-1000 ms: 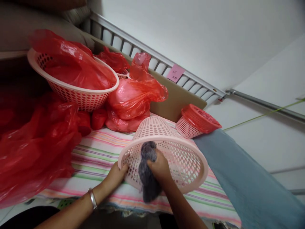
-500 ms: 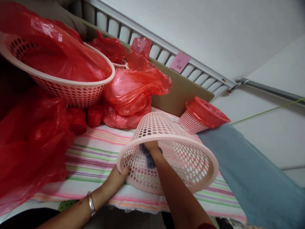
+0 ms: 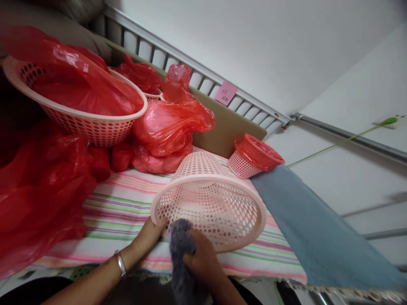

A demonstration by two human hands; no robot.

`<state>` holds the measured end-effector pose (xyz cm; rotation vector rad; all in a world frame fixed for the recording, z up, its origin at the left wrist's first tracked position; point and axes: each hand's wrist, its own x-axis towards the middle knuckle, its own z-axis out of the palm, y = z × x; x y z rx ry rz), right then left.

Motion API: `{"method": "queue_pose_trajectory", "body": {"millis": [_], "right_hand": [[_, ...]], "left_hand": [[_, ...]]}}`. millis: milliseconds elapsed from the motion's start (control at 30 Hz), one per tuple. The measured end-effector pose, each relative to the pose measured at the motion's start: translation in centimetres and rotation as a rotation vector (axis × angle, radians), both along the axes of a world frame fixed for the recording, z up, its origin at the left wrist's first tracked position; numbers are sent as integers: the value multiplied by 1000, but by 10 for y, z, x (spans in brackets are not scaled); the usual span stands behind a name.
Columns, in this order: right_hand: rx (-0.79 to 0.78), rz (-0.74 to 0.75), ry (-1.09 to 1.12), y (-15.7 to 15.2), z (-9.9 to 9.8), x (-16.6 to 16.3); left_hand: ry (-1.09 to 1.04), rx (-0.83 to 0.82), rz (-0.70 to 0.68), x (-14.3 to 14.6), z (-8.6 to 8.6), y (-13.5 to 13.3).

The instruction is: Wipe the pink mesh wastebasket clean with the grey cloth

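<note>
Right hand (image 3: 203, 258) pinches a bunched gray cloth (image 3: 181, 254), now drawn out of the pink basket (image 3: 203, 163).
Half a second ago it was inside; withdrawn, it leaves most of the inner wall in view. The left hand (image 3: 153, 232) clasps the rim; the basket lies tipped on the striped sheet (image 3: 124, 220), red bags (image 3: 162, 131) behind.

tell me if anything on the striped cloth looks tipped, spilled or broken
The central pink basket lies tipped on the striped cloth, mouth toward the person, rather than upright. The left hand grips it, so that may be deliberate. No spill or breakage shows.
</note>
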<state>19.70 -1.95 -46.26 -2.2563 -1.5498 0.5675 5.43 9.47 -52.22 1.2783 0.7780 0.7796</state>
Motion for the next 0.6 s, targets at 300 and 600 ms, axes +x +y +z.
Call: {"method": "queue_pose_trajectory", "body": {"millis": [300, 600], "right_hand": [[332, -181, -168, 97, -32, 6], [269, -122, -297, 153, -39, 31]], "left_hand": [[-169, -5, -41, -1, 9, 3], [43, 135, -6, -19, 30, 28]]}}
